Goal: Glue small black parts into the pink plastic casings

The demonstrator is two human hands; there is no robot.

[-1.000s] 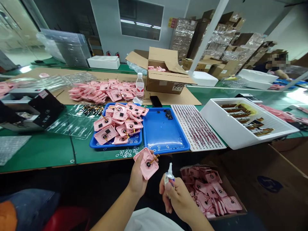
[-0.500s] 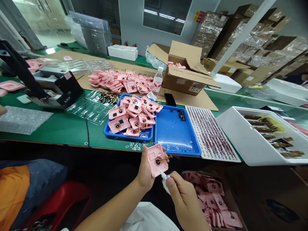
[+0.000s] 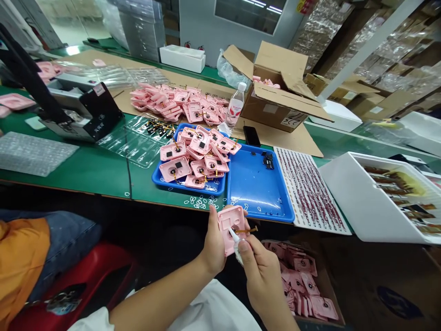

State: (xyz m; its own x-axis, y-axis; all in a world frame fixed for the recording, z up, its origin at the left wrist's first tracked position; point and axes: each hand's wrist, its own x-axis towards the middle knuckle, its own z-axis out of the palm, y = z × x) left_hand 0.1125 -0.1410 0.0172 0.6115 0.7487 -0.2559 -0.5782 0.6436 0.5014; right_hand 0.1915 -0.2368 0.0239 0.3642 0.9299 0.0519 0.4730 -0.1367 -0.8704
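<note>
1. Left hand (image 3: pixel 212 246) grips a pink part (image 3: pixel 230 224) by its edge, thumb on the face and fingers curled behind, and holds it below the front edge of the tabletop (image 3: pixel 86 170).
2. Right hand (image 3: pixel 261 272) is closed around a small glue tube (image 3: pixel 236 241); its white nozzle points toward eleven o'clock and touches the face of the pink part near the middle, beside a short orange strip that sticks out at three o'clock.
3. At twelve o'clock from the hands I see two blue trays side by side. The left tray (image 3: pixel 179 187) is heaped with the same pink parts. The right tray (image 3: pixel 258 188) has only a few small dark bits at its far end.
4. Small white rings (image 3: pixel 200 201) lie scattered on the tabletop in front of the trays.
5. At four o'clock, under the tabletop, an open carton (image 3: pixel 331 289) holds many pink parts.
6. I judge the work is in mid-run: one piece is under the nozzle and the carton is partly filled. The heaped tray and a bigger pile (image 3: pixel 172 99) further back at eleven o'clock look like what remains.
7. At one o'clock lies a sheet of red strips (image 3: pixel 306 184), and beside it at two o'clock a white foam box (image 3: pixel 358 202).
</note>
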